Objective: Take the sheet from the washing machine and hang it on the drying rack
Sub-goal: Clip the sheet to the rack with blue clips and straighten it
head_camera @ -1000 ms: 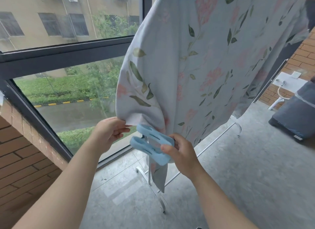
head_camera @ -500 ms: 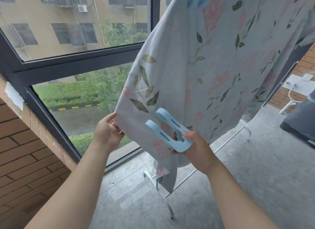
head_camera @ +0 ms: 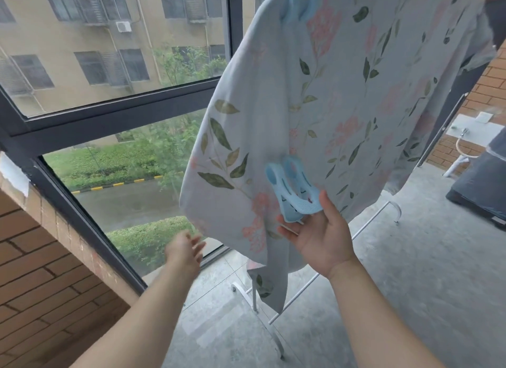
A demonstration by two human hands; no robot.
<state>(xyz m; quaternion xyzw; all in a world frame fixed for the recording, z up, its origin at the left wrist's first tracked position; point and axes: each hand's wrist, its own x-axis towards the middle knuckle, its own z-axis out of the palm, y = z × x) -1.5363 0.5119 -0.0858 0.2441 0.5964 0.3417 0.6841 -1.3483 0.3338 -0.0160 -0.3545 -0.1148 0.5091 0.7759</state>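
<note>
The floral sheet point(head_camera: 342, 107) is already over the top rail of the drying rack point(head_camera: 273, 317), held near its upper left corner by a blue peg point(head_camera: 295, 0). Its top edge runs along the rail from upper centre to upper right, which looks to be its long axis, and the cloth hangs straight down. The left side gathers into a narrow tail pointing at the rack's foot. The right hand point(head_camera: 320, 236) is palm-up and fairly open, holding a second blue clothes peg point(head_camera: 293, 192) lightly between thumb and fingertips. The peg's rounded jaws aim up and left at the fabric and its handles point back toward the palm. The left hand point(head_camera: 183, 251) is blurred, with fingers spread, and holds nothing. It sits just beside the sheet's lower left edge, and I cannot tell whether it touches. The grip on that peg looks loose, so it could slip and drop to the concrete floor point(head_camera: 410, 285). With the left edge unheld, the damp cloth may bunch or slide along the rail — and the low tail could brush the floor and pick up dirt.
</note>
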